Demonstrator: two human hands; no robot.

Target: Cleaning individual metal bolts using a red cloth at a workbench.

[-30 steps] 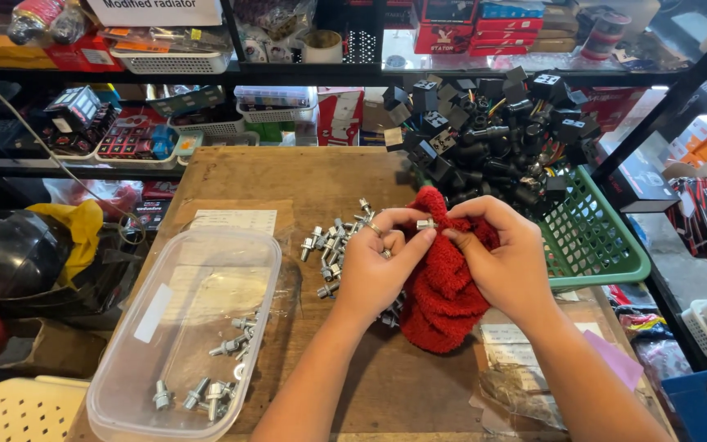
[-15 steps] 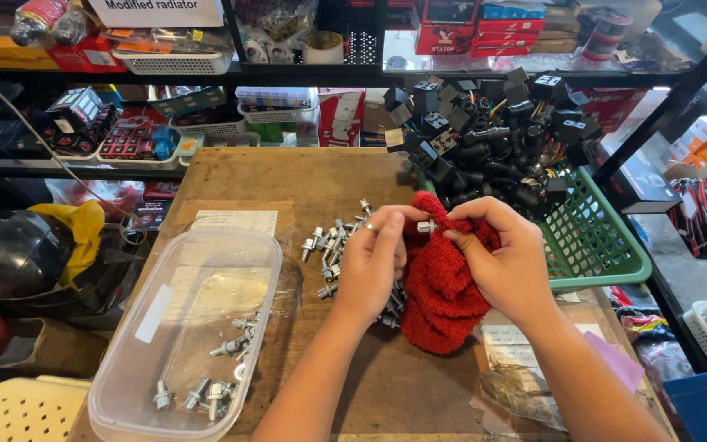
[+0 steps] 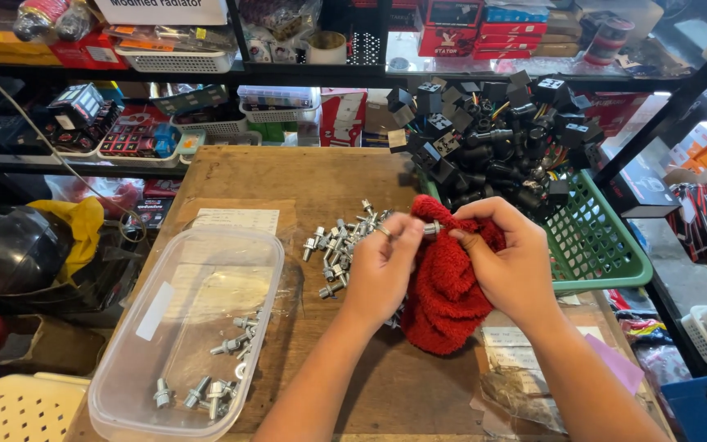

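the fingers of the left hand (image 3: 382,266) pinch a small metal bolt (image 3: 431,229) at its end, thumb and forefinger narrow around it, while the right hand (image 3: 507,263) curls closed on a red terry cloth (image 3: 445,299) bunched against the same bolt, so both hands meet just above the wooden table (image 3: 288,176). in the head view, against half a second and a second ago, the hands sit in almost the same place; the cloth has bunched up a little higher over the bolt and the left fingers have turned slightly, which reads as a bolt being rubbed rather than swapped for another. the cloth looks soft, thick and looped, hanging down in a heavy fold between the wrists. just left of the left hand lies a loose pile of bolts (image 3: 337,245), silvery, short and flanged. nearer the person, a clear plastic tub (image 3: 141,360), oblong with rounded corners, holds a few more such bolts at its near end. to the right stands a green mesh basket (image 3: 599,250) heaped with black blocky relays and wiring (image 3: 493,139), hard-edged and matte.
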